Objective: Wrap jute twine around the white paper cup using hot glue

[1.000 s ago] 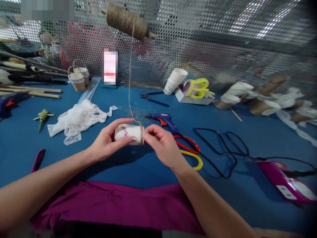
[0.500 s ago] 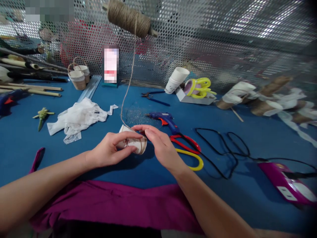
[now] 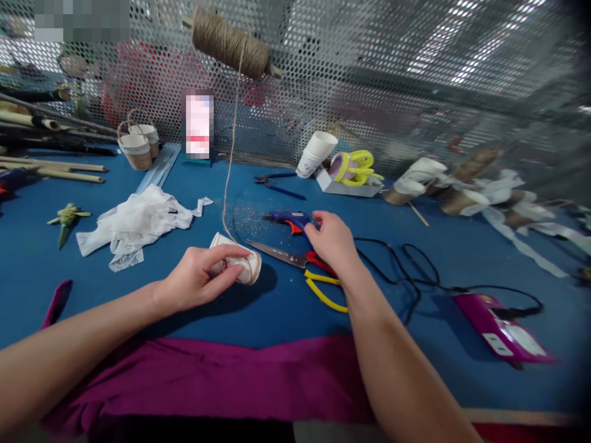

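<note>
My left hand [image 3: 194, 277] is closed around a white paper cup [image 3: 252, 266] that lies tilted on its side just over the blue tabletop. Twine [image 3: 226, 203] runs down from a spool to the cup, and a strand circles the cup near its wider end. My right hand [image 3: 335, 243] has its fingers curled at the handle of a blue hot glue gun [image 3: 286, 216], covering most of that handle. Scissors [image 3: 279, 253] with red and yellow grips lie below the gun, partly hidden by my right wrist.
The twine spool [image 3: 228, 43] hangs at a perforated metal screen. White lace [image 3: 138, 221] is heaped to the left. Pliers [image 3: 281, 184], stacked paper cups [image 3: 316, 154] and a box [image 3: 351, 184] sit behind. Black cable leads to a purple power strip [image 3: 501, 329].
My right hand has left the paper cup and moved right to the glue gun's handle, uncovering the scissors' blades. My left hand keeps hold of the cup. The whole view has shifted slightly.
</note>
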{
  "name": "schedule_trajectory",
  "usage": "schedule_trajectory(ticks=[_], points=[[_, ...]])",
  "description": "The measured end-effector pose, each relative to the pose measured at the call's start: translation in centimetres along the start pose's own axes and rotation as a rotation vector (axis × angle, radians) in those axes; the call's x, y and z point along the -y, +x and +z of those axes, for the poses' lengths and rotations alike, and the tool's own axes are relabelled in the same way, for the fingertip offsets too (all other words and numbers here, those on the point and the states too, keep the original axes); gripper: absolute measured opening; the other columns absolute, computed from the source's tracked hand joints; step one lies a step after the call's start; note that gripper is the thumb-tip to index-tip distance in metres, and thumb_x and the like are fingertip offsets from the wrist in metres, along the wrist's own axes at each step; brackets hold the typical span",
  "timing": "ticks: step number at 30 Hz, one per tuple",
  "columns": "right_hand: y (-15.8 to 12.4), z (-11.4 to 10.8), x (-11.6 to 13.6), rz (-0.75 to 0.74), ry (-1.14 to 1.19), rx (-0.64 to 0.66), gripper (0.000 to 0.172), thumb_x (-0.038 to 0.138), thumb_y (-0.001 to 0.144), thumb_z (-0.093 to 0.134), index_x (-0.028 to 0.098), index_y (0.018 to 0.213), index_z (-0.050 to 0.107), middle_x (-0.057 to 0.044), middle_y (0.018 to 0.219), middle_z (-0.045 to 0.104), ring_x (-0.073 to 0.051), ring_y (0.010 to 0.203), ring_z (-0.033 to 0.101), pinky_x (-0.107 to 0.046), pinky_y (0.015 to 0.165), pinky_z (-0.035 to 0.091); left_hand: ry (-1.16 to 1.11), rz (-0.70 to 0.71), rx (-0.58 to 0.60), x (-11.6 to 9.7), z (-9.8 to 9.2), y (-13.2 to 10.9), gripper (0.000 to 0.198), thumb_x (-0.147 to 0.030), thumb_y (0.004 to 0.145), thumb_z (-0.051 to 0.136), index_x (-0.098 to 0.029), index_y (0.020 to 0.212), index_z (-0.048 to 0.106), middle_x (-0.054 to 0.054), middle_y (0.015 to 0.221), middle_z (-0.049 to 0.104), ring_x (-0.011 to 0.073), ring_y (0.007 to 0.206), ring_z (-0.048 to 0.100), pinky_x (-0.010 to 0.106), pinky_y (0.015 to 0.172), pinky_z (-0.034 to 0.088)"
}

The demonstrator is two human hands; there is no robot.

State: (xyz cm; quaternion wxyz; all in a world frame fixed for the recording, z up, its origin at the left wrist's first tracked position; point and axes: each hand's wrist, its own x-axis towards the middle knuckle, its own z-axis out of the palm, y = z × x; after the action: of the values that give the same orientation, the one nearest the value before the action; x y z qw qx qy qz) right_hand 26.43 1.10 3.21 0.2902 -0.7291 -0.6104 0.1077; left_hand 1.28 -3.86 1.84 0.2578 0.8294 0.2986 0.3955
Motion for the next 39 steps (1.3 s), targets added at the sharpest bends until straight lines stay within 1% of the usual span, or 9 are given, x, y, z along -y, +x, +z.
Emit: schedule_trajectory(ticks=[4, 7, 11, 13, 15, 17, 20, 27, 39], points=[[1.3, 0.6, -1.7, 0.083, -0.066, 0.089, 0.011, 0.013, 0.059, 0.062, 0.015, 0.07, 0.064, -0.015, 0.082, 0.066, -0.033, 0.087, 0.061, -0.039, 0.077, 0.044, 0.044, -0.009, -0.06, 0.7, 0.0, 0.0, 0.023, -0.022, 0.087, 0.047, -0.011, 0.1, 0.063, 0.002, 0.062, 0.067, 0.005, 0.039, 0.047, 0.015, 0.041, 0.035], [1.0, 0.6, -1.2, 0.142, -0.055, 0.08, 0.022, 0.013, 0.06, 0.062, 0.012, 0.082, 0.062, -0.015, 0.08, 0.066, -0.031, 0.084, 0.062, -0.038, 0.071, 0.045, 0.085, -0.076, -0.052, 1.6, 0.0, 0.2, 0.026, -0.024, 0.088, 0.045, -0.012, 0.101, 0.063, 0.004, 0.067, 0.068, 0.0089, 0.053, 0.058, 0.015, 0.047, 0.041], [-0.5, -1.0, 0.4, 0.128, 0.081, 0.088, 0.039, 0.018, 0.067, 0.061, 0.014, 0.105, 0.053, -0.011, 0.091, 0.067, -0.022, 0.077, 0.064, -0.032, 0.066, 0.049, 0.095, -0.155, -0.035, 2.6, -0.2, 0.6, 0.027, -0.027, 0.087, 0.044, -0.012, 0.098, 0.064, 0.007, 0.077, 0.069, 0.0124, 0.064, 0.062, 0.018, 0.052, 0.045], [-1.5, -2.0, 1.2, 0.095, 0.227, 0.187, 0.034, 0.029, 0.072, 0.061, 0.016, 0.102, 0.054, -0.005, 0.082, 0.067, -0.016, 0.065, 0.063, -0.028, 0.06, 0.051, 0.091, -0.195, -0.033, 2.9, -0.3, 0.7, 0.027, -0.028, 0.087, 0.044, -0.012, 0.097, 0.064, 0.008, 0.081, 0.069, 0.0131, 0.066, 0.062, 0.019, 0.054, 0.046], [-2.5, -2.8, 1.9, 0.11, 0.445, 0.346, 0.029, 0.038, 0.071, 0.063, 0.015, 0.087, 0.057, -0.003, 0.066, 0.064, -0.014, 0.054, 0.06, -0.026, 0.052, 0.05, 0.079, -0.221, -0.038, 2.9, -0.5, 0.8, 0.027, -0.027, 0.087, 0.045, -0.012, 0.097, 0.064, 0.008, 0.083, 0.07, 0.0129, 0.067, 0.062, 0.02, 0.056, 0.046], [-3.3, -3.3, 2.6, 0.099, 0.493, 0.42, 0.027, 0.039, 0.07, 0.065, 0.014, 0.08, 0.058, -0.002, 0.06, 0.062, -0.011, 0.048, 0.056, -0.023, 0.047, 0.047, 0.051, -0.233, -0.044, 2.9, -0.5, 0.9, 0.026, -0.027, 0.086, 0.045, -0.011, 0.096, 0.064, 0.007, 0.08, 0.07, 0.0115, 0.064, 0.062, 0.019, 0.056, 0.047], [-4.2, -3.6, 3.5, 0.031, 0.417, 0.478, 0.024, 0.037, 0.074, 0.061, 0.014, 0.082, 0.06, 0.001, 0.054, 0.059, -0.009, 0.043, 0.053, -0.021, 0.042, 0.044, -0.002, -0.247, -0.048, 2.8, -0.5, 1.0, 0.026, -0.025, 0.086, 0.045, -0.01, 0.096, 0.062, 0.004, 0.073, 0.069, 0.0089, 0.055, 0.059, 0.017, 0.051, 0.045], [-5.2, -4.4, 5.2, 0.008, 0.176, 0.547, 0.031, 0.038, 0.074, 0.058, 0.02, 0.051, 0.049, 0.003, 0.04, 0.051, -0.009, 0.038, 0.051, -0.021, 0.043, 0.043, -0.026, -0.258, -0.046, 2.8, -0.4, 1.1, 0.024, -0.025, 0.085, 0.046, -0.01, 0.095, 0.062, 0.003, 0.073, 0.069, 0.0072, 0.05, 0.056, 0.016, 0.048, 0.044], [-5.4, -4.5, 5.2, -0.016, 0.078, 0.602, 0.038, 0.039, 0.077, 0.055, 0.021, 0.044, 0.046, 0.001, 0.04, 0.053, -0.011, 0.043, 0.056, -0.021, 0.046, 0.046, -0.024, -0.248, -0.051, 2.7, -0.3, 1.1, 0.023, -0.024, 0.085, 0.047, -0.01, 0.095, 0.062, 0.002, 0.069, 0.069, 0.0064, 0.048, 0.055, 0.014, 0.044, 0.041]])
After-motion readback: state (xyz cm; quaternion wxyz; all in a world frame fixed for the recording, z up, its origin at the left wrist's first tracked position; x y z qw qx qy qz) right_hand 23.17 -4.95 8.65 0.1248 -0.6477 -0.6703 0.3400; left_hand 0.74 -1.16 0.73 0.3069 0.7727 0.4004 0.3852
